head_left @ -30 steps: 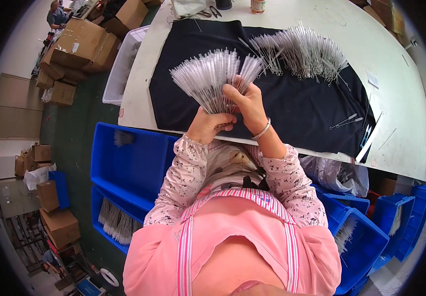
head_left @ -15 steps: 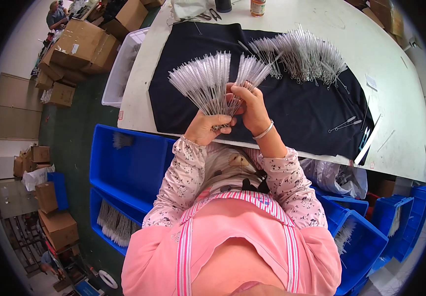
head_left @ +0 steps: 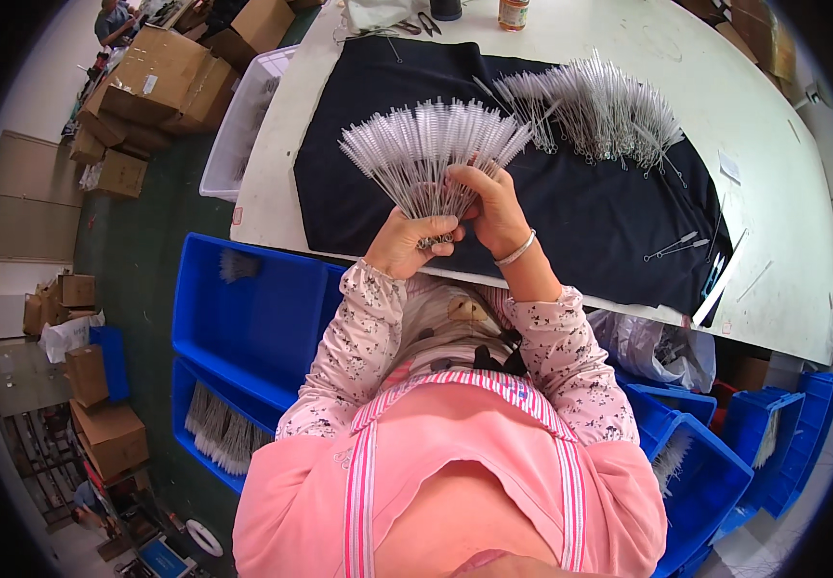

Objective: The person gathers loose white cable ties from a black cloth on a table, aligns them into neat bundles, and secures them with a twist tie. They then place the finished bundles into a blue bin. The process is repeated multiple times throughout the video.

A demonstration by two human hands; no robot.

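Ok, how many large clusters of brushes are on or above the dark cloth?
2: the fanned bunch in the left hand, the right hand touching its stems, and the heap near the far edge of the dark cloth. Individual brushes inside both may be hidden.

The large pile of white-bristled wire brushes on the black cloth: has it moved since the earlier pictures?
No. The pile of wire brushes keeps its place along the far right edge of the black cloth, with no visible shift.
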